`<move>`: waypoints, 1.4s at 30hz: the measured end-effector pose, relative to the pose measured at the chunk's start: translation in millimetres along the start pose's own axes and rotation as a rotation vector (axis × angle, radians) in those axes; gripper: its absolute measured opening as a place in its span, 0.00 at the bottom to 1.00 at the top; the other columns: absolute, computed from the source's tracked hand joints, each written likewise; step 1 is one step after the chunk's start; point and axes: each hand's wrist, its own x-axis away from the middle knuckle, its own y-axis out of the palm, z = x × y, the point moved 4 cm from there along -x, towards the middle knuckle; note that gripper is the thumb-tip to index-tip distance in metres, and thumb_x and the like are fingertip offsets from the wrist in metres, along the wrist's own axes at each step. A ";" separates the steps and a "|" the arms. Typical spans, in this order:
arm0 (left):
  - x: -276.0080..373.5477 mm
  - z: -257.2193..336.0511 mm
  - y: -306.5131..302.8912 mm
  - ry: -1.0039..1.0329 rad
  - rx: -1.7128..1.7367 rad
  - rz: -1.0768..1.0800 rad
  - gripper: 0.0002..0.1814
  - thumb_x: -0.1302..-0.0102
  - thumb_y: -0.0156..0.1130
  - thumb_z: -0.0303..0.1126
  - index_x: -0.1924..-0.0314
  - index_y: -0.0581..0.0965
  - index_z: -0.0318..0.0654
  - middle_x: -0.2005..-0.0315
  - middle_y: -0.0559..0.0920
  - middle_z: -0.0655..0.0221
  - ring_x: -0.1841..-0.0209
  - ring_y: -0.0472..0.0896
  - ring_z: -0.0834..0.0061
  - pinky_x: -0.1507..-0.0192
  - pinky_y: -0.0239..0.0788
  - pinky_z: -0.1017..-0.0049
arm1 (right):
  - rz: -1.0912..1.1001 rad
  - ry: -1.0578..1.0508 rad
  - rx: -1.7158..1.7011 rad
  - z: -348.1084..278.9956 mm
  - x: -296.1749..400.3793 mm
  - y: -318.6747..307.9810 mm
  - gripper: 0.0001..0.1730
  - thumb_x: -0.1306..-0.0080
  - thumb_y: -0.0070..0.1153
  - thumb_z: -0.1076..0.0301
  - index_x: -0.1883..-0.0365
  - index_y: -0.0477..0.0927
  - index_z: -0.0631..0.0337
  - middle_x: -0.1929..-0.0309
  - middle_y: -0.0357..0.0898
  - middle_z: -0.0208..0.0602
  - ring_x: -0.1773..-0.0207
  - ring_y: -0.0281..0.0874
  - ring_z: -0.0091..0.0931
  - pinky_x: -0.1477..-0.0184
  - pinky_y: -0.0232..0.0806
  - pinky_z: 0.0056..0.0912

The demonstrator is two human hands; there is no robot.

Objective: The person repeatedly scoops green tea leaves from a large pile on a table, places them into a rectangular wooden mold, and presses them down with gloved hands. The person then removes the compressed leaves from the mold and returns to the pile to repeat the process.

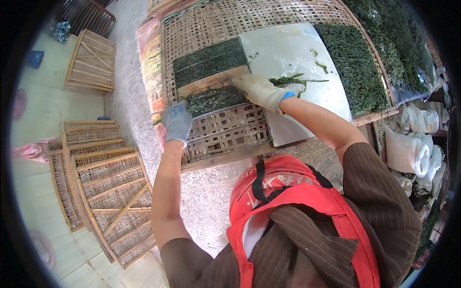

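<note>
A woven bamboo rack (pixel 212 25) lies before me, with a metal frame (pixel 230 134) on it, divided by thin bars. Dark green seaweed fills its two upper strips (pixel 212 55). Below them is a brownish flat strip (pixel 209 82), and then looser seaweed (pixel 216 99). My left hand (pixel 177 120), in a pale glove, rests at the frame's left edge, fingertips by the loose seaweed. My right hand (pixel 257 90), gloved too, lies over the right end of the brownish strip; its fingertips are partly hidden, and whether it grips is unclear. Seaweed shreds (pixel 288 80) lie beside it on a pale board (pixel 299 46).
A seaweed sheet (pixel 351 68) covers the rack's right part, with a large seaweed heap (pixel 396 39) beyond. Bamboo racks (pixel 119 212) lean at the left, another (pixel 92 61) farther up. Plastic-wrapped bundles (pixel 407 151) stand at the right. A printed sack (pixel 151 64) lies under the rack's left edge.
</note>
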 end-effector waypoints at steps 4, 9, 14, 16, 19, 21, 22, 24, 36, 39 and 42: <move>14.3 70.5 -20.7 0.208 0.465 0.181 0.13 0.42 0.58 0.38 0.58 0.79 0.45 0.63 0.82 0.63 0.56 0.78 0.62 0.52 0.68 0.66 | 0.060 0.136 -0.479 28.8 12.7 -38.6 0.25 0.45 0.51 0.72 0.45 0.72 0.60 0.51 0.76 0.50 0.51 0.75 0.42 0.51 0.68 0.36; -11.9 144.6 10.1 0.139 0.501 0.015 0.12 0.42 0.59 0.38 0.60 0.80 0.43 0.63 0.82 0.61 0.58 0.79 0.59 0.57 0.69 0.65 | 0.181 0.416 -0.878 59.3 40.4 -51.5 0.20 0.38 0.52 0.67 0.47 0.75 0.63 0.53 0.78 0.44 0.54 0.77 0.28 0.51 0.67 0.27; -11.6 141.9 6.0 0.194 0.612 -0.030 0.13 0.40 0.57 0.39 0.57 0.79 0.44 0.61 0.81 0.59 0.56 0.78 0.57 0.56 0.69 0.62 | 0.151 -0.074 -0.331 32.7 37.3 -33.7 0.17 0.40 0.53 0.65 0.52 0.78 0.58 0.53 0.77 0.39 0.47 0.72 0.36 0.42 0.62 0.38; 4.4 133.5 0.4 0.284 0.552 0.188 0.13 0.39 0.55 0.37 0.57 0.79 0.42 0.62 0.81 0.57 0.58 0.79 0.56 0.55 0.69 0.61 | 0.078 -0.178 0.064 15.6 41.9 -13.5 0.19 0.41 0.53 0.60 0.52 0.78 0.54 0.46 0.73 0.33 0.38 0.61 0.36 0.35 0.50 0.49; 20.6 97.3 -1.9 0.188 0.822 0.103 0.14 0.37 0.54 0.37 0.55 0.78 0.40 0.61 0.81 0.57 0.57 0.79 0.57 0.53 0.69 0.62 | 0.059 -0.196 0.121 18.4 42.1 -6.5 0.20 0.42 0.54 0.58 0.51 0.77 0.51 0.47 0.72 0.31 0.36 0.59 0.36 0.34 0.47 0.52; 17.7 59.5 -19.3 0.028 0.917 0.177 0.14 0.37 0.53 0.35 0.54 0.77 0.37 0.59 0.80 0.56 0.55 0.78 0.58 0.51 0.68 0.63 | 0.058 -0.178 0.113 20.3 44.2 -6.9 0.20 0.42 0.54 0.58 0.51 0.77 0.51 0.47 0.72 0.30 0.36 0.59 0.37 0.33 0.47 0.52; 13.0 38.1 -33.7 -0.045 0.893 0.279 0.15 0.37 0.53 0.33 0.52 0.76 0.36 0.58 0.80 0.55 0.55 0.78 0.58 0.51 0.68 0.64 | 0.031 -0.163 0.109 17.7 45.1 -8.9 0.20 0.41 0.53 0.59 0.51 0.77 0.52 0.45 0.71 0.30 0.35 0.58 0.37 0.32 0.46 0.51; -4.5 5.5 -37.7 -0.072 0.759 0.435 0.17 0.36 0.53 0.32 0.49 0.73 0.34 0.56 0.79 0.52 0.54 0.77 0.57 0.50 0.67 0.65 | -0.047 -0.123 0.095 9.4 40.9 -14.6 0.19 0.39 0.52 0.60 0.51 0.77 0.54 0.43 0.70 0.31 0.34 0.57 0.37 0.32 0.46 0.50; 38.4 3.2 18.4 0.347 0.553 0.163 0.20 0.37 0.50 0.37 0.46 0.72 0.36 0.47 0.74 0.53 0.42 0.69 0.56 0.40 0.59 0.64 | 0.138 -0.278 -0.238 -81.9 2.2 -3.5 0.14 0.41 0.52 0.62 0.58 0.78 0.56 0.57 0.76 0.37 0.52 0.73 0.39 0.51 0.65 0.43; 29.7 -14.6 -8.1 0.075 0.895 0.083 0.18 0.37 0.52 0.35 0.49 0.75 0.36 0.55 0.79 0.54 0.50 0.76 0.58 0.46 0.65 0.69 | 0.166 -0.303 -0.275 -104.8 -34.0 32.8 0.13 0.42 0.52 0.60 0.62 0.79 0.54 0.62 0.76 0.39 0.56 0.74 0.39 0.55 0.66 0.44; 15.1 -39.3 -14.3 -0.006 1.178 0.036 0.18 0.35 0.53 0.36 0.49 0.74 0.32 0.60 0.81 0.61 0.60 0.79 0.68 0.55 0.69 0.74 | 0.171 -0.302 -0.072 -116.4 -61.6 69.7 0.13 0.41 0.51 0.58 0.63 0.80 0.55 0.58 0.76 0.38 0.52 0.73 0.38 0.53 0.65 0.43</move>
